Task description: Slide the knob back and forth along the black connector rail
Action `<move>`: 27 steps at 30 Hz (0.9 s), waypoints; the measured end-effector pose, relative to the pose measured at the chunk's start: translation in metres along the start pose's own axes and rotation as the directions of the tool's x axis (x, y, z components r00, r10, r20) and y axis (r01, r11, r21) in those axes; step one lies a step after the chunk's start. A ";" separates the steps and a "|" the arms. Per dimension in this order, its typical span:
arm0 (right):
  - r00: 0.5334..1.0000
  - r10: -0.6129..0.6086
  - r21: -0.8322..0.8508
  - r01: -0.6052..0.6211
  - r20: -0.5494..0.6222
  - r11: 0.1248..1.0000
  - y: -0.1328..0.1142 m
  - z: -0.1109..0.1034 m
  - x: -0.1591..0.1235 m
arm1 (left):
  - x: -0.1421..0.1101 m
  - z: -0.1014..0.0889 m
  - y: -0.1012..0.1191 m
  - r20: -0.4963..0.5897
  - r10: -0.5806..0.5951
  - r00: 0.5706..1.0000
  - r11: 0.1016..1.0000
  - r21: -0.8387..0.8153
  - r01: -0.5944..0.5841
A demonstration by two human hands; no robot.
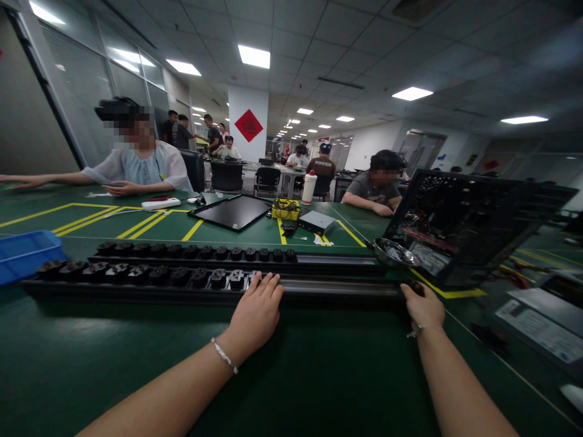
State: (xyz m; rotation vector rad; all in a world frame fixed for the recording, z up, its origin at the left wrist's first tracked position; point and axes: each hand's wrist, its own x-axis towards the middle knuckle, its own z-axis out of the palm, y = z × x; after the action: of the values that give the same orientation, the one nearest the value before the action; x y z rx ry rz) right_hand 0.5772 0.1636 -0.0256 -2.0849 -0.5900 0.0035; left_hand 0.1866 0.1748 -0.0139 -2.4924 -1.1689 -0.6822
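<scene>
Left hand (257, 309) lies palm-down, slightly spread, over near black rail (339, 286), beside row of black modules (199, 277); right hand (424, 308) curls at rail's right end, cannot tell whether pinching.

Front rail (200, 296) part-hidden, blue bin (30, 258) cropped

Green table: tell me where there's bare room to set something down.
Bare: the table between your left forearm and right forearm, and left of the left forearm, both in front of the near black rail. Crowded: the right side, with metal bowl, open computer case and labelled metal box; and beyond the far rail, with black panel, yellow basket and grey box.
</scene>
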 end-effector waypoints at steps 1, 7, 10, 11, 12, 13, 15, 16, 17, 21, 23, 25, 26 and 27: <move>1.000 0.004 0.002 -0.004 -0.002 1.000 0.001 0.001 0.001 | 0.000 0.000 0.000 0.000 0.000 1.000 1.000 0.002 0.000; 1.000 0.007 0.060 -0.005 -0.026 0.998 0.010 0.005 0.009 | 0.000 -0.001 0.000 -0.009 0.006 1.000 1.000 0.005 -0.005; 0.999 0.017 0.072 -0.015 -0.028 0.997 0.013 0.005 0.011 | 0.000 -0.001 0.000 -0.004 0.007 1.000 1.000 -0.003 -0.007; 0.999 0.014 0.080 -0.012 -0.033 0.997 0.013 0.005 0.011 | 0.000 -0.001 0.000 -0.004 0.006 1.000 1.000 -0.006 -0.006; 0.999 0.008 0.088 -0.005 -0.039 0.996 0.013 0.005 0.011 | -0.001 -0.001 0.000 -0.006 0.006 1.000 1.000 -0.008 -0.006; 0.999 0.001 0.096 0.003 -0.043 0.995 0.013 0.005 0.011 | -0.001 -0.001 0.000 -0.010 0.007 1.000 1.000 -0.010 -0.007; 0.999 -0.003 0.103 0.008 -0.043 0.995 0.013 0.005 0.011 | -0.001 -0.001 0.000 -0.017 0.008 1.000 1.000 -0.014 -0.008; 0.999 -0.001 0.102 0.006 -0.043 0.995 0.013 0.004 0.011 | -0.001 -0.001 0.000 -0.019 0.007 1.000 1.000 -0.015 -0.008; 0.999 0.001 0.098 0.003 -0.041 0.995 0.012 0.004 0.011 | -0.001 -0.001 0.000 -0.017 0.008 1.000 1.000 -0.014 -0.008; 0.999 -0.021 0.076 0.024 -0.039 0.997 0.009 0.002 0.007 | 0.000 -0.002 0.001 0.007 0.004 1.000 1.000 -0.006 -0.004; 0.999 -0.030 0.068 0.033 -0.039 0.997 0.007 0.001 0.004 | 0.000 -0.002 0.001 0.019 0.002 1.000 1.000 -0.002 -0.002; 0.999 -0.022 0.062 0.024 -0.038 0.998 0.005 0.000 0.002 | 0.000 -0.001 0.001 0.021 0.005 1.000 1.000 0.000 -0.005; 0.999 -0.017 0.065 0.019 -0.038 0.998 0.004 -0.001 0.001 | 0.000 -0.001 0.000 0.018 0.007 1.000 1.000 0.001 -0.007; 0.999 -0.012 0.070 0.014 -0.038 0.997 0.004 -0.001 0.001 | 0.000 0.000 0.000 0.013 0.010 1.000 1.000 0.002 -0.010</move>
State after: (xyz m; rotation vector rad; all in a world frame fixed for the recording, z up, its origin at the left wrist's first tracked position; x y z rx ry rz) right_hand 0.5802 0.1615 -0.0279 -2.0092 -0.5729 -0.0222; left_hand 0.1866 0.1744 -0.0138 -2.5030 -1.1604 -0.6632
